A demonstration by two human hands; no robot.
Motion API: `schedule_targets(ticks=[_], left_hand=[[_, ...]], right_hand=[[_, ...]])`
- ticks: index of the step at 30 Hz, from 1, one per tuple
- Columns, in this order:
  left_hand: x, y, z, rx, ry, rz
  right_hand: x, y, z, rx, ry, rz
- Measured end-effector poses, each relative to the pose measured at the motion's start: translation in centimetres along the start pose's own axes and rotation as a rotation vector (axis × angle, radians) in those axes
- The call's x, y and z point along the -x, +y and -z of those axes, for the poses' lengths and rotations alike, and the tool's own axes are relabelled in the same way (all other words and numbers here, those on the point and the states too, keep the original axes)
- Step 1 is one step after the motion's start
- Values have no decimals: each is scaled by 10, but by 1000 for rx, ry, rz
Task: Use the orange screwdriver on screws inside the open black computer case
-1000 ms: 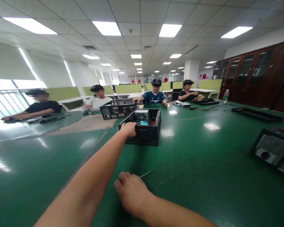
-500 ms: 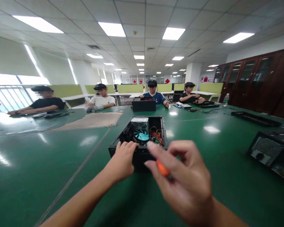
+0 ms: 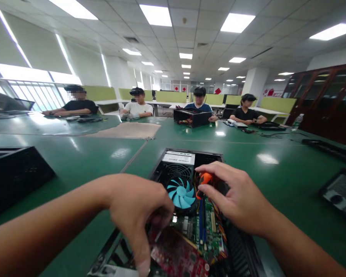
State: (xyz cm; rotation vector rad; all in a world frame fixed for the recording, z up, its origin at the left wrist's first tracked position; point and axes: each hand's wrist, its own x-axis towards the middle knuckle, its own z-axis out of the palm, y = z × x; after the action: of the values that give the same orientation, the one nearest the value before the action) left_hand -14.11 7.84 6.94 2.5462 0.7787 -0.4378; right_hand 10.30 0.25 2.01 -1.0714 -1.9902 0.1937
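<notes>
An open black computer case (image 3: pixel 242 246) lies in front of me, with a turquoise fan (image 3: pixel 181 193), a green motherboard (image 3: pixel 212 231) and coloured wires showing inside. Over its near left part is my left hand (image 3: pixel 144 211), fingers curled down and closed at the edge of a red circuit card (image 3: pixel 181 254); the fingertips are partly hidden and blurred. My right hand (image 3: pixel 233 192) pinches an orange and black screwdriver (image 3: pixel 205 181) by its handle, above the case just right of the fan. The screwdriver's tip cannot be made out.
On the green table (image 3: pixel 282 200), a black case (image 3: pixel 17 177) stands at left and another case (image 3: pixel 340 196) at right. Several people sit across the table; the one opposite handles a black case (image 3: pixel 202 118). A brown sheet (image 3: pixel 127 130) lies toward the far side.
The case now appears larger and closer, with its motherboard in view. My left hand has gone from its near rim to the red card. My right hand, still with the screwdriver, is over the case.
</notes>
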Motion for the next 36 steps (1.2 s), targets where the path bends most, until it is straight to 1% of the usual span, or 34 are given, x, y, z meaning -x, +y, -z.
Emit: schedule_targets(ticks=[1,2,3,4,5,7,9,11,14,16,20,24,27,29,30,31,32,34,36], left_hand=[[-15,-3,10,7,-53,-26],[-29,-6,15,-29,-58,-40],[-44,-11,16,-115,-21,-38],[-57,-16,14,-246,40,-22],[-70,-20,9,-396,71,-5],[-90,-28,-3,-652,34,12],[-103,-33,-13,-781,-7,-11],[-107,-36,-18,-809,-4,-48],[-105,-41,-19,-749,12,-99],[-103,-44,-19,-676,43,-120],[-104,-50,-24,-553,102,-114],[-108,-49,-28,-577,91,-87],[-103,-46,-22,-567,75,-39],[-95,-46,-14,-453,54,-19],[-91,-48,-9,-353,63,-39],[-86,-51,-5,-232,98,-82],[-81,-54,-1,-102,161,-140],[-75,-60,1,120,330,-239],[-74,-65,-2,223,473,-246]], right_hand=[[1,1,-1,0,-42,-10],[1,2,-3,2,-76,-25],[1,4,-4,7,-105,-41],[1,6,-6,16,-130,-57],[0,9,-8,27,-152,-75],[-2,16,-12,45,-200,-105],[-5,22,-17,51,-242,-127],[-6,27,-21,52,-271,-142],[-5,32,-25,55,-309,-158],[-3,33,-27,53,-331,-150],[0,32,-27,43,-336,-124],[3,31,-26,20,-316,-121],[4,31,-26,29,-312,-113],[4,31,-27,47,-310,-104],[5,32,-28,57,-304,-99],[5,34,-29,67,-295,-95],[6,35,-30,79,-287,-93],[6,38,-32,104,-285,-89],[4,39,-34,117,-305,-75]])
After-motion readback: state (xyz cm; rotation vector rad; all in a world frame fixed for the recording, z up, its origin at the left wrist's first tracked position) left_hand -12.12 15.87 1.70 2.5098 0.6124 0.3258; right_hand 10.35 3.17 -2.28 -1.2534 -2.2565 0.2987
